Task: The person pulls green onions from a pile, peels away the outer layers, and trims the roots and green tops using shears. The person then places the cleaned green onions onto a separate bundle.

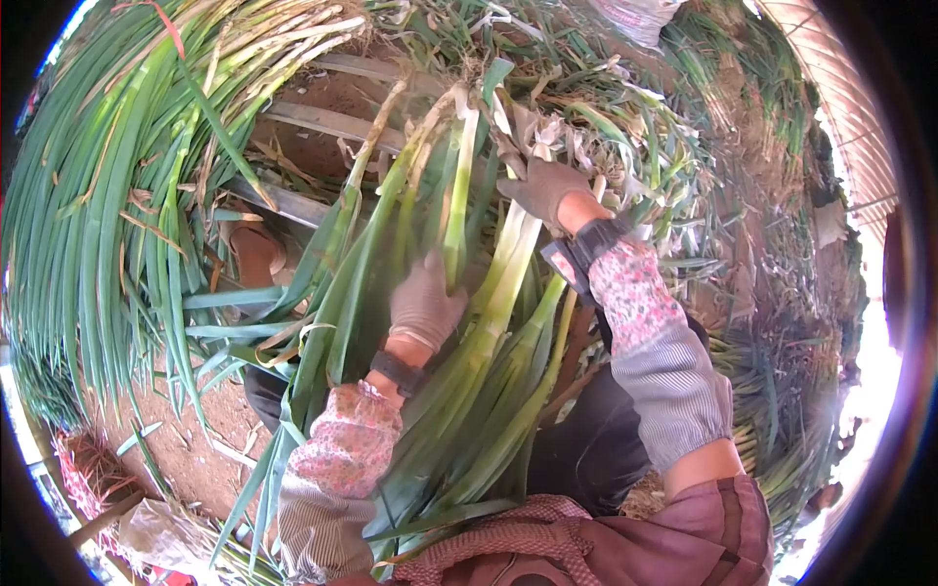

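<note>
Long green onions (496, 293) with white stem ends lie across my lap, roots pointing away from me. My left hand (427, 301), in a thin gloved covering and slightly blurred, closes around a green onion stalk (457, 195) left of the middle. My right hand (549, 190), gloved too, is at the white stems farther up, its fingers curled over the onion ends by the peeling outer skins. Its fingertips are partly hidden among the stems. Yellowed, dry leaves (376, 137) hang on some stalks beside my left hand.
A big bundle of green onions (107, 215) lies at the left, over wooden slats (327, 119). Peeled skins and trimmings (635, 146) pile up beyond my right hand. More onions (782, 107) cover the ground at the right. A plastic bag (166, 535) lies at lower left.
</note>
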